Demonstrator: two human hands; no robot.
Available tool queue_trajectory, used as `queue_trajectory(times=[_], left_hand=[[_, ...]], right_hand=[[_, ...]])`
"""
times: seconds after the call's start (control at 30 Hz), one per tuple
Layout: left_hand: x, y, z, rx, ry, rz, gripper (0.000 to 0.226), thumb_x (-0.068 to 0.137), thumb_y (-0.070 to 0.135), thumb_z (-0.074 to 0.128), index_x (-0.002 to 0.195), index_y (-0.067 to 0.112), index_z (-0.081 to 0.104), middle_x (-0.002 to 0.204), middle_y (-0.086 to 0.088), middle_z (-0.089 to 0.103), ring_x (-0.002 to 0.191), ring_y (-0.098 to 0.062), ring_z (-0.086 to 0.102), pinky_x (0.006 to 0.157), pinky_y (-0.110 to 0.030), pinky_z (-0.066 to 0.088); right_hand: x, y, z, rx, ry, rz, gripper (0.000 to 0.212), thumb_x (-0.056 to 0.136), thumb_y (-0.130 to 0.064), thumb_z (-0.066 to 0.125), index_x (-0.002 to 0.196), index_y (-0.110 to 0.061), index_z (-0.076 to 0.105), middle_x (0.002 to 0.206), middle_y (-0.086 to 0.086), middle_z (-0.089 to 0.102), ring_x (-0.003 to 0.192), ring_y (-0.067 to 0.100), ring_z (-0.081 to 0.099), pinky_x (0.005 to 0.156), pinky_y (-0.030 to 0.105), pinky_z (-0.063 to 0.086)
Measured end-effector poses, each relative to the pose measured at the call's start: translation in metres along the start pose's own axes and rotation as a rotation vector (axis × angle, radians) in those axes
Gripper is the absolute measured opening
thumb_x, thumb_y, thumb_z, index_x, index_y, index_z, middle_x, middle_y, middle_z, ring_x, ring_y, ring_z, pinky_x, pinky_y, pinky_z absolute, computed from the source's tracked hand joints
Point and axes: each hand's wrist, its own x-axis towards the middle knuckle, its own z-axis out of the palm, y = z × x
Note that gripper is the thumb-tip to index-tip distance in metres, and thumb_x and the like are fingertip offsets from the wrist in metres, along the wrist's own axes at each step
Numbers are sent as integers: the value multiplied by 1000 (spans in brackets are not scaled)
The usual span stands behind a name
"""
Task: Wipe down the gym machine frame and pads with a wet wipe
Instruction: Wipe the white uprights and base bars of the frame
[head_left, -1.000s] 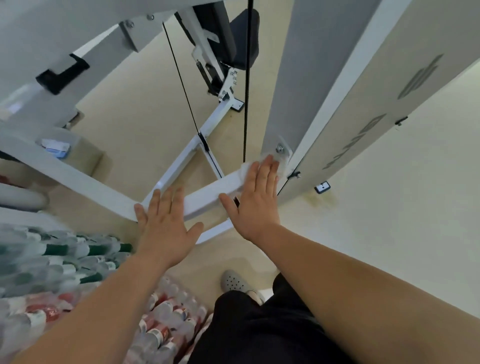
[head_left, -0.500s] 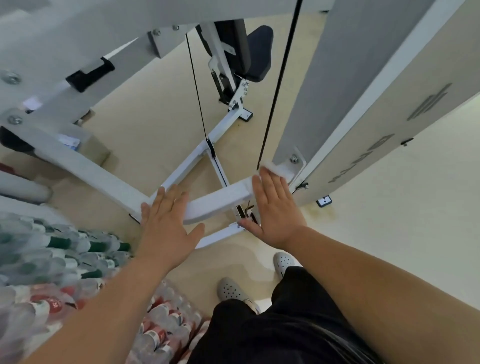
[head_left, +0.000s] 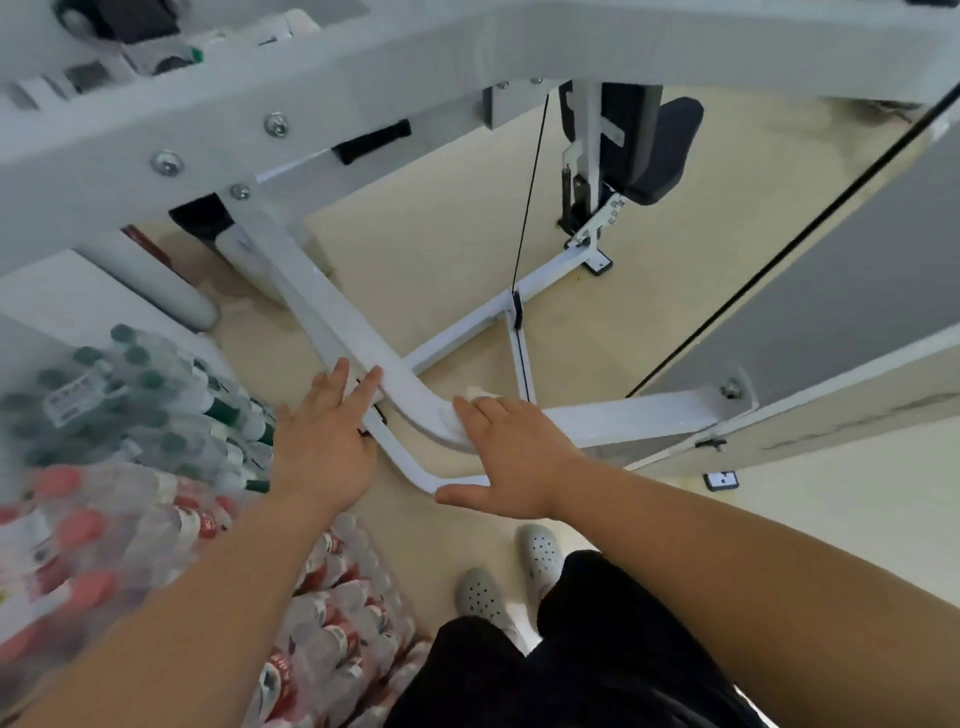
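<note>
A white metal frame bar (head_left: 623, 418) of the gym machine bends in front of me and runs up left to the bolted upper frame (head_left: 218, 171). My right hand (head_left: 511, 457) lies flat on the bend, fingers straight, pressing a white wet wipe (head_left: 475, 393) whose edge shows beyond the fingertips. My left hand (head_left: 324, 441) rests open against the bar a little to the left, fingers straight. The black seat pad (head_left: 660, 150) stands farther back.
Shrink-wrapped packs of bottles with green caps (head_left: 156, 405) and red labels (head_left: 130, 525) are stacked at my left. A grey panel (head_left: 857, 291) rises on the right. Black cables (head_left: 527, 208) hang over the beige floor. My shoes (head_left: 480, 592) stand below.
My right hand has slid the wipe leftward along the bar, from the bolted end near the panel to the bend. The left hand stayed on the bar. My view has tilted up.
</note>
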Motion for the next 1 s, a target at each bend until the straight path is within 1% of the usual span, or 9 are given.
queue_trajectory(times=[0.17,0.27,0.33,0.4,0.57,0.67,0.77,0.87,1.0], left_hand=[[18,-15,1,-162,45,-7,80,91,7,53,156,43,22,168,3,6,154,-24,14,119,-57,24],[27,-21,-1,-396,87,-67,78,91,-1,48,153,43,33,166,9,15,150,-17,23,110,-41,41],[33,-24,-3,-456,117,-69,80,89,-6,46,151,43,36,164,13,17,147,-6,24,105,-30,42],[41,-27,-7,-505,122,-73,81,87,-10,45,150,41,37,160,17,17,141,4,19,105,-21,36],[64,-25,-23,-629,122,-221,76,89,-12,41,154,27,33,162,13,20,145,1,20,118,-18,19],[86,-25,-38,-715,145,-376,78,91,-9,37,157,31,26,163,14,23,147,-7,27,120,-28,27],[104,-33,-45,-670,114,-337,84,87,-10,38,158,33,22,163,11,27,142,-20,41,111,-43,43],[115,-46,-44,-513,140,-269,81,86,-9,42,157,28,28,163,10,29,140,-20,44,105,-35,46],[116,-52,-43,-509,199,-249,75,87,-10,43,154,23,35,162,9,30,144,-11,36,108,-17,30]], right_hand=[[42,-15,-13,151,-105,-79,108,92,-78,38,161,-10,-12,171,7,-2,154,24,19,121,40,30],[67,-17,-21,265,-162,-111,109,93,-74,43,159,-13,-20,167,2,-27,157,20,9,124,38,24],[90,-18,-27,343,-174,-141,110,94,-70,48,159,-13,-20,163,0,-35,157,18,3,125,33,17],[117,-19,-32,400,-157,-169,108,95,-65,51,160,-11,-18,163,0,-35,157,18,1,123,30,13],[181,-18,-47,672,-159,-135,85,105,-48,45,162,-12,-7,170,1,-15,156,10,-5,120,20,1],[214,-21,-62,830,-133,-83,69,109,-43,36,163,-14,5,171,-1,-2,155,7,-3,112,14,-4],[248,-33,-71,773,-92,-152,70,110,-40,36,163,-9,1,170,1,-11,156,10,-5,113,14,-2],[278,-37,-74,696,-73,-179,71,110,-39,36,162,-5,0,169,5,-17,157,15,-7,125,27,1],[260,-21,-67,664,-75,-210,74,108,-49,32,162,-12,-2,169,-2,-15,155,7,-2,121,20,2]])
